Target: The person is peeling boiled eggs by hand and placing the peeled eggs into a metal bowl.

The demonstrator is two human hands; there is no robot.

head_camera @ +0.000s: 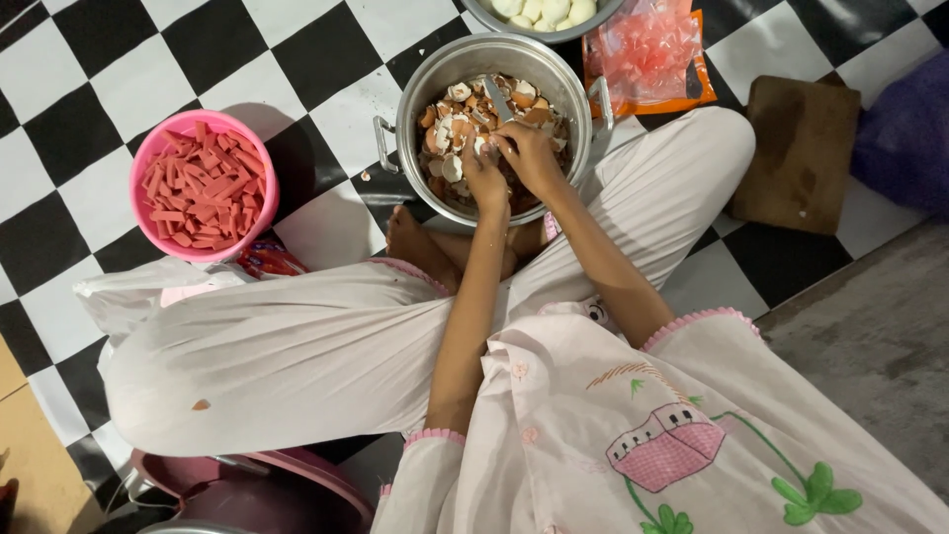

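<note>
Both hands meet over the near rim of the steel pot (583, 99) of eggshells (457, 124), left hand (484, 178) and right hand (529, 153) pinching a small egg (486, 145) between them, right hand slightly farther.

Black-and-white checkered floor (326, 49) carries metal pot (583, 94) of eggshells, pink bowl (148, 148) of red strips, brown board (801, 148), orange packet (647, 54).

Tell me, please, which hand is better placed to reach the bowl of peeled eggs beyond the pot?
Probably the right hand: it sits farther across the metal pot of eggshells, closer to the bowl of peeled eggs. The left hand lies nearer the body, by the pot's near rim.
</note>
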